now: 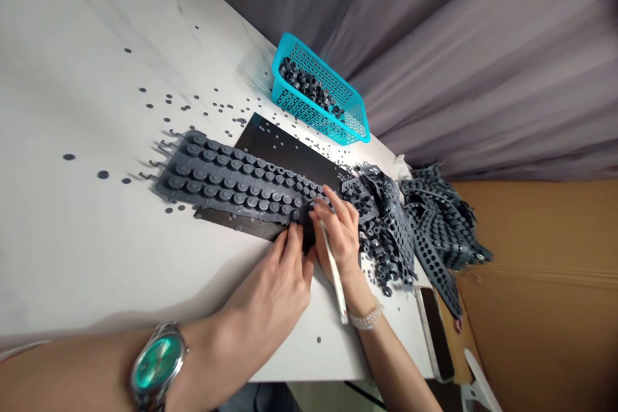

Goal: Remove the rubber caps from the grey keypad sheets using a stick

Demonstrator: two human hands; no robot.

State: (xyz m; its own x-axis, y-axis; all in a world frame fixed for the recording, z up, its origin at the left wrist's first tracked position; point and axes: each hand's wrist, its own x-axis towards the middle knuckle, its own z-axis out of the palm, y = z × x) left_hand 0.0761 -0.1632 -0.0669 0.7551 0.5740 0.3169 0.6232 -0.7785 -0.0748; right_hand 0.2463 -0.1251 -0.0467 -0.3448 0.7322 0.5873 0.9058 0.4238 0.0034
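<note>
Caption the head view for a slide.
Left hand at a studded sheet, right hand holding a white tool, a blue basket of dark parts beyond.

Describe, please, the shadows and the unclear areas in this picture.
Head view: a soft shadow lies on the table beside the left forearm; head view: the curtain looks soft, the top right corner dark; head view: details under the right fingers are murky.

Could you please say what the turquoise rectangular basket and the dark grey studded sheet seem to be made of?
Turquoise rectangular basket: probably smooth moulded plastic, given its even colour and regular perforations. Dark grey studded sheet: likely matte rubber, given its dull surface; soft plastic remains possible.
</note>
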